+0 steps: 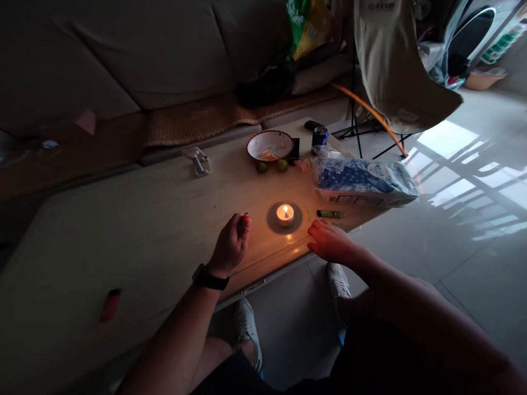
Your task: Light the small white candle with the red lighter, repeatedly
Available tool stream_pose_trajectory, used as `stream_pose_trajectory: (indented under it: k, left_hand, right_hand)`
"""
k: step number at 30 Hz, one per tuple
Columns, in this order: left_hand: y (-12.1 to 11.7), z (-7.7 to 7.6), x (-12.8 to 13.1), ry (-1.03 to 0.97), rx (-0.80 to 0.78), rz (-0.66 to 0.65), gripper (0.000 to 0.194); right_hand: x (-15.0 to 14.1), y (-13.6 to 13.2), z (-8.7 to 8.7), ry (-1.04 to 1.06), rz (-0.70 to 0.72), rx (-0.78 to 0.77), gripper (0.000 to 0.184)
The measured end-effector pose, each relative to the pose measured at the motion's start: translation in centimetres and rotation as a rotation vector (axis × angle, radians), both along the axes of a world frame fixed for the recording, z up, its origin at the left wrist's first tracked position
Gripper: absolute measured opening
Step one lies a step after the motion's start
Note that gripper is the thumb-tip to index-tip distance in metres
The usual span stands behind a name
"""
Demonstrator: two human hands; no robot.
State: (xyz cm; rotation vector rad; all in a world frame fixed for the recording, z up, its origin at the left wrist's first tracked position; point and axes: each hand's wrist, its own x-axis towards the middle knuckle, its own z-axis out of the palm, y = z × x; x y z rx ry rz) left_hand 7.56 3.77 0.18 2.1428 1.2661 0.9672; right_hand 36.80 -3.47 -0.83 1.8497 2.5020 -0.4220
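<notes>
A small lit candle (285,215) stands on the pale table (164,219), with a round shadow about its base. Left of the flame is my left hand (231,241), closed round a red lighter (246,217); only the lighter's top end pokes out past the thumb. My right hand (329,240) rests palm down at the table's near edge, right of the candle, thumb and fingers apart and nothing visible in it. Just beyond its fingers lie a green lighter (328,214) and some thin sticks (307,213).
Behind the candle are a red-rimmed bowl (269,144) with scraps, two green fruits (282,165), a blue can (320,137) and a plastic-wrapped blue pack (366,178). A white charger (198,162) lies farther left, a red object (110,305) at lower left. A folding chair (403,66) stands beyond.
</notes>
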Motion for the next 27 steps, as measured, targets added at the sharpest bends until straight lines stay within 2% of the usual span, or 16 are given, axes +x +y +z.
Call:
stream_pose_trajectory:
  k: [6, 15, 27]
  left_hand:
    - [-0.2, -0.5, -1.5, 0.086, 0.001, 0.012, 0.024]
    - [0.0, -1.4, -2.4, 0.146, 0.009, 0.026, 0.021]
    - [0.0, -1.1, -2.3, 0.160, 0.032, 0.021, 0.028]
  right_hand:
    - [0.0, 0.1, -0.5, 0.008, 0.000, 0.019, 0.024]
    - [0.0, 0.1, -0.5, -0.002, 0.000, 0.012, 0.023]
    - [-0.1, 0.3, -0.2, 0.025, 0.005, -0.009, 0.017]
